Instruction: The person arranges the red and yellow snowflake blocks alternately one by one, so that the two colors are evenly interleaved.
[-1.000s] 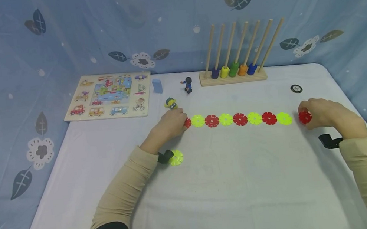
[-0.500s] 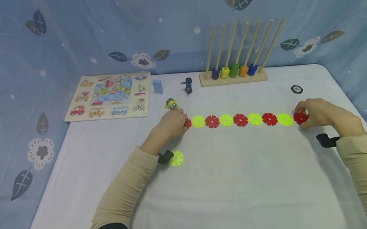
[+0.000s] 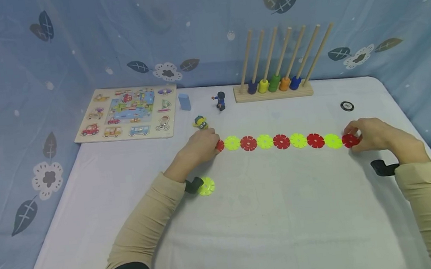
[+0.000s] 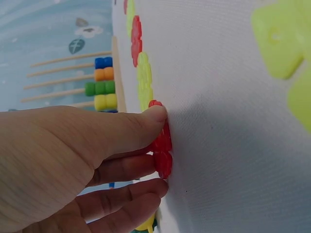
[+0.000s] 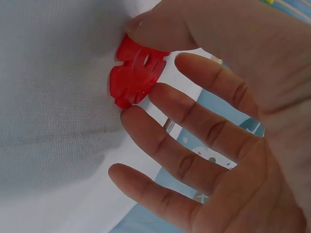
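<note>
A row of notched plastic discs (image 3: 281, 142), red and yellow-green by turns, crosses the white table. At its left end my left hand (image 3: 198, 147) pinches a red disc (image 4: 164, 165) between thumb and fingers, partly covering it. My right hand (image 3: 375, 135) holds another red disc (image 5: 133, 75) at the far right end, edge to edge with the last yellow-green disc (image 3: 333, 141). Its thumb is on one edge and its fingertips on the other, with the little finger stretched away. One loose yellow-green disc (image 3: 207, 186) lies beside the left wrist strap.
Behind the row stand a wooden peg rack (image 3: 273, 94) with coloured beads, a small blue-clad figure (image 3: 220, 101) and a blue block (image 3: 185, 102). A yellow figure (image 3: 200, 122) is just beyond my left hand. A puzzle board (image 3: 126, 113) lies back left, a black round chip (image 3: 347, 106) back right.
My right hand has moved left with its red disc, bringing it from a gap away up against the row's right end. The left hand stays on its disc.
</note>
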Demonstrator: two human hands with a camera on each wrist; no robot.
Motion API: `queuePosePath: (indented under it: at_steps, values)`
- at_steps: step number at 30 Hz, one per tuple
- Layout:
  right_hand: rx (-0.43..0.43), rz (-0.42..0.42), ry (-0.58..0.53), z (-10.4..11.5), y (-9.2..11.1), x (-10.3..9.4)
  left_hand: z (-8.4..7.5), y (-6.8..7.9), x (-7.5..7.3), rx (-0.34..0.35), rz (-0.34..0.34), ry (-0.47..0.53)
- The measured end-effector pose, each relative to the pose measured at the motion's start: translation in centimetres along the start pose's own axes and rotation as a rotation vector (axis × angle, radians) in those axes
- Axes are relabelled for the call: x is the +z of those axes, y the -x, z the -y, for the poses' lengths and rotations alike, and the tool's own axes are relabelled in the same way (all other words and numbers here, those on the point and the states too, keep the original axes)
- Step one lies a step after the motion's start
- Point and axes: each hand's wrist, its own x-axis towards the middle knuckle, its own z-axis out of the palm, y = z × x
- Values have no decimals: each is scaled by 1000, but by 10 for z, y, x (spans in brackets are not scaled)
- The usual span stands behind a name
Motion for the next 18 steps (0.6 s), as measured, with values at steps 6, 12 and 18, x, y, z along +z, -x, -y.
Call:
queuePosePath:
  at_steps: [6, 12, 18]
  values:
    - [12, -14, -15, -2, 8, -6, 1, -1, 1, 0, -11, 9]
    - [-16, -31, 33, 6, 14, -13, 2, -2, 1, -8, -8, 13]
    - [-58, -42, 116, 38, 14, -13, 0, -2, 1, -4, 5, 3]
